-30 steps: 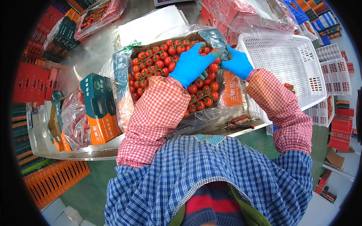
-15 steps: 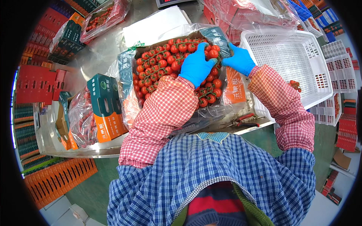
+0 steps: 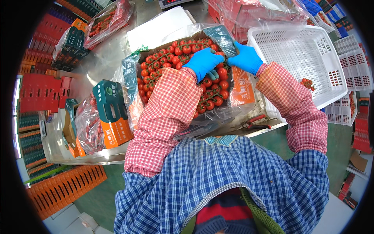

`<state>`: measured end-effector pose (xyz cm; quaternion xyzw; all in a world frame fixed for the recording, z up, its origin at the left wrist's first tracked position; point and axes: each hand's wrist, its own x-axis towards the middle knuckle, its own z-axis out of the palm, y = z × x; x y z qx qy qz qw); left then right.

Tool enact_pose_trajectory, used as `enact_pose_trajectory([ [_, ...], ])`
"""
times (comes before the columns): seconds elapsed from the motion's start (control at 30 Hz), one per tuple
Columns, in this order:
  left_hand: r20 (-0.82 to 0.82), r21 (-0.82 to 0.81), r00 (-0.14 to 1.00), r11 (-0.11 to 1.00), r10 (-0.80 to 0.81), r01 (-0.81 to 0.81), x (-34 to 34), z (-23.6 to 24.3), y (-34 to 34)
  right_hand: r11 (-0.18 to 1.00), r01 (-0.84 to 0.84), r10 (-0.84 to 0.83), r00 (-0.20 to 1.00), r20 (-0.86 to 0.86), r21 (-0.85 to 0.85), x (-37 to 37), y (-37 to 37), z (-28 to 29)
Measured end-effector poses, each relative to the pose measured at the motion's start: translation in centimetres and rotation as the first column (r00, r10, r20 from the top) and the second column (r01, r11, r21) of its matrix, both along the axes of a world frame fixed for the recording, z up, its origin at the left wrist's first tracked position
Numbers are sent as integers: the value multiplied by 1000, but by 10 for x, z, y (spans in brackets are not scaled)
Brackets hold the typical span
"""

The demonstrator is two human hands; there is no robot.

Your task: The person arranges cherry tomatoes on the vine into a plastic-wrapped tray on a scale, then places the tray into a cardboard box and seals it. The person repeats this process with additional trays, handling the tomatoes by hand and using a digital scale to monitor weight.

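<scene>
A cardboard box [image 3: 130,74] lined with clear plastic stands in front of me, filled with red cherry tomatoes [image 3: 171,56] on green stems. My left hand [image 3: 204,63], in a blue glove, reaches over the tomatoes near the right side of the box. Its fingers curl down around some of them, and the fingertips are partly hidden. At the box's right edge is my right hand [image 3: 247,58], also gloved in blue. Its thumb and forefinger are spread apart against the edge; the other fingers are mostly hidden.
A white perforated crate [image 3: 292,35] on the right holds a small tomato cluster [image 3: 307,84]. Red-handled pliers or clippers [image 3: 257,123] lie by the front edge. At left stands a green-orange carton [image 3: 113,113]; white sheets [image 3: 159,27] and a scale [image 3: 177,3] lie behind.
My left hand has turned and curled more over the tomatoes, with its fingertips now lower. My right hand stays at the box edge, shifted slightly. The whole view has shifted a little.
</scene>
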<state>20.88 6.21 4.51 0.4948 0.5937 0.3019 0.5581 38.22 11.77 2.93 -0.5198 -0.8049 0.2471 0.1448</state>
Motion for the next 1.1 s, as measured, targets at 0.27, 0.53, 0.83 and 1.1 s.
enact_pose_trajectory([
  [0.27,-601,264,799,938,-21,223,6,-26,-17,999,-17,17,1000,-14,-43,2,7,-4],
  [0.53,-631,299,773,898,-69,324,-4,-35,-13,1000,-18,18,999,-27,-17,1,5,-3],
  [0.83,-767,176,634,920,-95,350,3,-35,-11,991,-42,42,999,-9,-125,2,8,-10],
  [1.1,-784,200,613,894,-100,402,-3,-44,-6,980,143,-143,990,-5,139,-12,-21,-37],
])
